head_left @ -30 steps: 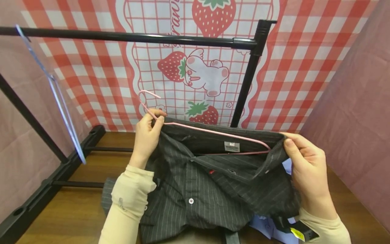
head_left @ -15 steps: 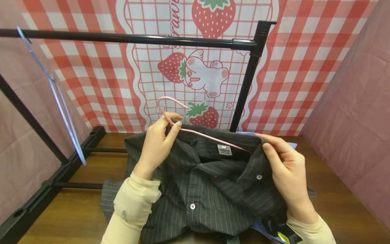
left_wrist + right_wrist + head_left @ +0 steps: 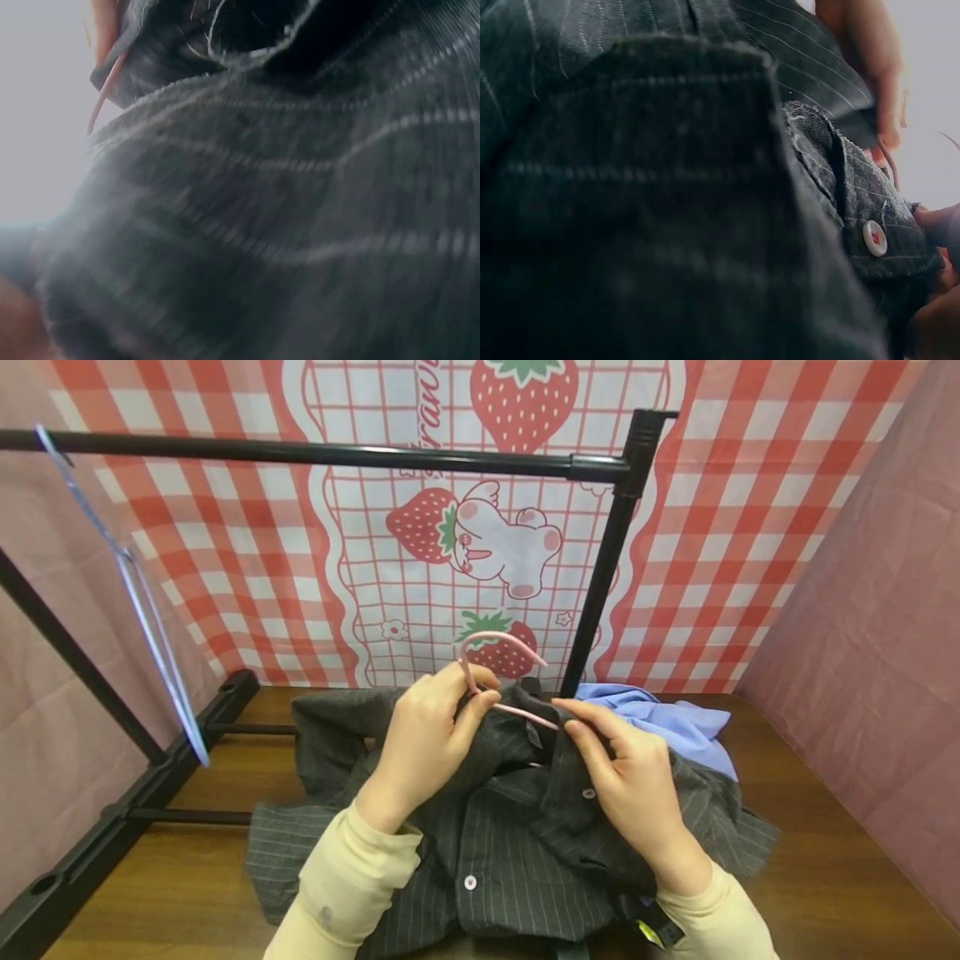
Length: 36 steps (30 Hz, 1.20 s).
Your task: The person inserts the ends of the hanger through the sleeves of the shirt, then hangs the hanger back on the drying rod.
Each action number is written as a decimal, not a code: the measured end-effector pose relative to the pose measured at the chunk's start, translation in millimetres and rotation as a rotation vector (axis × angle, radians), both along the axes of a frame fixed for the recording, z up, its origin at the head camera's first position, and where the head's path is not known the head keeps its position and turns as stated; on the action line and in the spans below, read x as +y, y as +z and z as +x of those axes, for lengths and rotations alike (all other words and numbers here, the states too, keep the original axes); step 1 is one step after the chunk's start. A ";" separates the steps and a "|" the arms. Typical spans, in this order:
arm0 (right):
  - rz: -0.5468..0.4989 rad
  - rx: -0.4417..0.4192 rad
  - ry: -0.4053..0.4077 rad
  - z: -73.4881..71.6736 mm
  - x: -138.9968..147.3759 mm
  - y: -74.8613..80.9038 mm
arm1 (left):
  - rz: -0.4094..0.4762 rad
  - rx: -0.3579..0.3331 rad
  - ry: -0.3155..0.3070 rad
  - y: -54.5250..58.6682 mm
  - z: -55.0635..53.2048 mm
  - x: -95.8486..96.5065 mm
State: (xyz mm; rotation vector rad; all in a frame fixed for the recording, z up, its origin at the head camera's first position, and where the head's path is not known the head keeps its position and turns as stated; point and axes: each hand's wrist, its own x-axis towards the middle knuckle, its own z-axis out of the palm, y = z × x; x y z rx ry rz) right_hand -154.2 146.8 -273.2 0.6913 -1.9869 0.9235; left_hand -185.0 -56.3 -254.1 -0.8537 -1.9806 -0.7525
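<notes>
Right hand pinches collar edge (rail well apart).

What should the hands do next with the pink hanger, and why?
Maybe the right hand should gently pull the dark shirt outward along the pink hanger: it pinches the shirt, the hanger runs inside, and the left hand holds the hanger below its hook.

Shirt before me
1 hanger sits partly in its neck; cloth lies behind right, a rack behind left.
</notes>
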 end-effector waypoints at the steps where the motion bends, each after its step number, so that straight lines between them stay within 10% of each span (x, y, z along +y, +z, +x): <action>1: 0.026 0.015 0.003 -0.5 -2.6 -0.3 | -0.001 0.007 -0.002 0.2 0.8 1.2; 14: 0.109 0.057 -0.031 -8.1 -7.3 -3.7 | 0.051 -0.083 -0.073 -6.1 -0.7 -3.8; 36: -0.003 0.087 -0.190 -15.1 7.9 6.4 | 0.332 0.120 0.008 -12.3 3.8 -19.2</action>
